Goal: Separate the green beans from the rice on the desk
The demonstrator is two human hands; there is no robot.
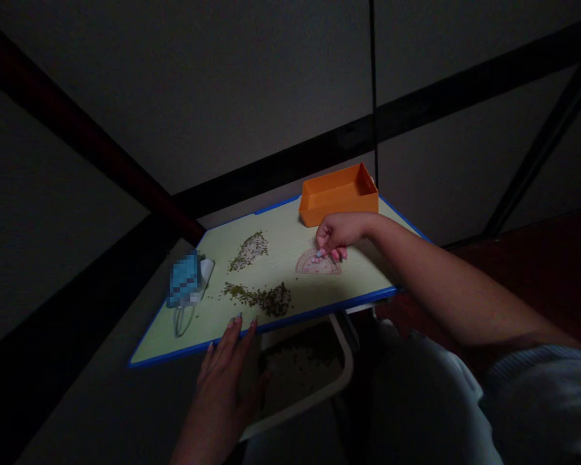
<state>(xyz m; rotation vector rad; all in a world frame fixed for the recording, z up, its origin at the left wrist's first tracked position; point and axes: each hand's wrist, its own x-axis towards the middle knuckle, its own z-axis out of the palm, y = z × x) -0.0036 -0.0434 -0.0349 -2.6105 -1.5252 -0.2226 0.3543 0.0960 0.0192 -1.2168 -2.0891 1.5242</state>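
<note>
My right hand point(337, 234) reaches in from the right with fingers curled and thumb pinched at the upper edge of a clear protractor point(310, 263). The protractor lies about flat on the pale yellow board point(213, 336). At the board's near blue edge, my left hand point(227, 358) has its fingers stretched out and holds nothing. Just beyond those fingertips lies a dark, greenish-brown heap of small seed-like grains point(277, 299). A paler speckled heap of grains point(252, 250) sits farther back, left of the protractor.
An orange open box point(339, 205) stands at the board's back right. At the left edge lies a blue packet-like item point(184, 278), blurred, beside a white object and a loop. Below the near edge, a white-rimmed container point(346, 368) holds scattered grains. Walls rise behind the board.
</note>
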